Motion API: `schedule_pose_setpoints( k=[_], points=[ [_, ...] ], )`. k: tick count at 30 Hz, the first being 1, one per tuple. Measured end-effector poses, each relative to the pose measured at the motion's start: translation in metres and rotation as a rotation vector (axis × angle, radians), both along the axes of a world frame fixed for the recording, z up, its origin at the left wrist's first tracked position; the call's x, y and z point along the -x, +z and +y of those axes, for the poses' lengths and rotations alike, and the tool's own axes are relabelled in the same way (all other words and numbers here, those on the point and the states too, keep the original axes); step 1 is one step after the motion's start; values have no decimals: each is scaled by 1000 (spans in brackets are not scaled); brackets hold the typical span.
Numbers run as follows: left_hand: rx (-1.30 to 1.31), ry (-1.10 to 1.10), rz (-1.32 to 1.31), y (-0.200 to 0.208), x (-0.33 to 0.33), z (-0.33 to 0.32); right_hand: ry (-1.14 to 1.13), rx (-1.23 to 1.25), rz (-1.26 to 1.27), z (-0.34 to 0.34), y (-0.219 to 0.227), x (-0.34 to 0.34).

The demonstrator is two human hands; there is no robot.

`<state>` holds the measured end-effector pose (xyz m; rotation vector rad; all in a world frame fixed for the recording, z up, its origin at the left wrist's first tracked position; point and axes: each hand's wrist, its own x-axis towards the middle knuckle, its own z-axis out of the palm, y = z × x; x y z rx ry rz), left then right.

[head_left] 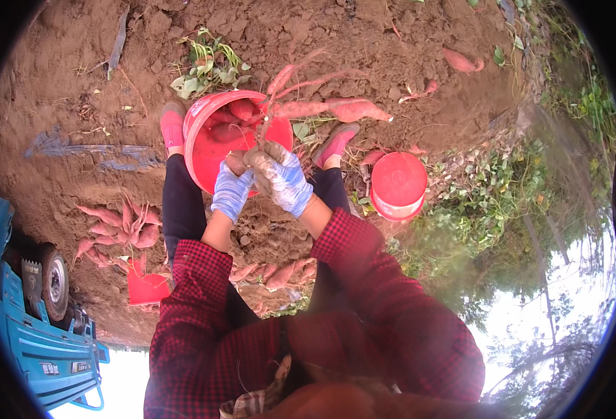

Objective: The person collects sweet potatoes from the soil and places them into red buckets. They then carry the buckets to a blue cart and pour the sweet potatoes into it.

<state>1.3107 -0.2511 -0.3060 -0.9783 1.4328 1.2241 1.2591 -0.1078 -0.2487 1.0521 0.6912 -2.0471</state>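
Both hands wear soiled white-and-blue gloves and meet over a red bucket (195, 140) between my feet. My right hand (280, 176) is closed round the stem of a cluster of sweet potatoes (353, 110), whose long red roots spread out beyond the bucket's right rim. Close against it, my left hand (232, 188) is closed on a small sweet potato (236, 162); its fingertips are partly hidden. Several red sweet potatoes (242, 109) lie inside the bucket, toward its far side.
A second red bucket (399, 178) stands to the right, bottom up. Sweet potatoes are piled on the soil (130, 227) at left, beside a red container (147, 288). A blue vehicle (46, 342) stands lower left. Leafy vines (489, 188) grow at right.
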Motion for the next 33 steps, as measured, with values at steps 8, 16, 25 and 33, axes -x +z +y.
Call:
schedule_pose_setpoints(
  k=[8,16,25,33],
  points=[
    [-245,602,30,8,9,4,343,-587,-76,7,7,-74],
    [-321,318,31,27,14,7,627,-529,59,23,2,-83],
    [-208,-619,94,31,-21,27,912,-990,595,44,-7,-60],
    [-579,-1406,-44,63,-33,45,825,-996,703,61,-25,-32]
  ],
)
